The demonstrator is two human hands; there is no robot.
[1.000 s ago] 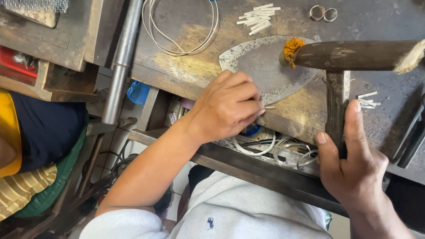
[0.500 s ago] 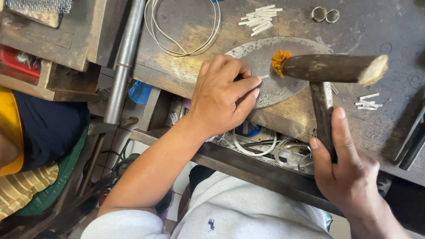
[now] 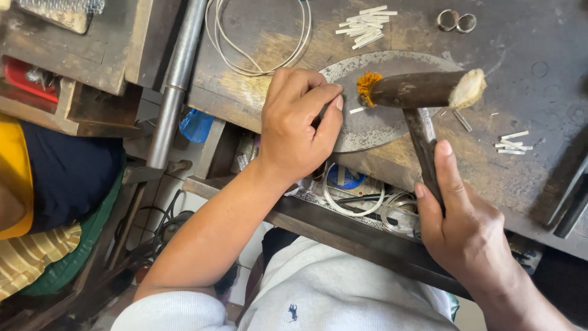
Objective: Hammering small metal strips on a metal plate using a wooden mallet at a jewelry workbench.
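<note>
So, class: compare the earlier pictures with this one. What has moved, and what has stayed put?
The mallet has swung left over the round metal plate, gripped throughout by the right hand. The left hand stays pinching a small white strip on the plate. Strips and rings unchanged.

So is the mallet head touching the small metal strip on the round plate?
Cannot tell. In the head view the mallet head sits just right of the strip on the round plate; a top-down angle hides any height gap.

A crumpled blue plastic bag is seen left of centre, below the tabletop edge; a round blue label is glimpsed among wire coils in the drawer.
</note>
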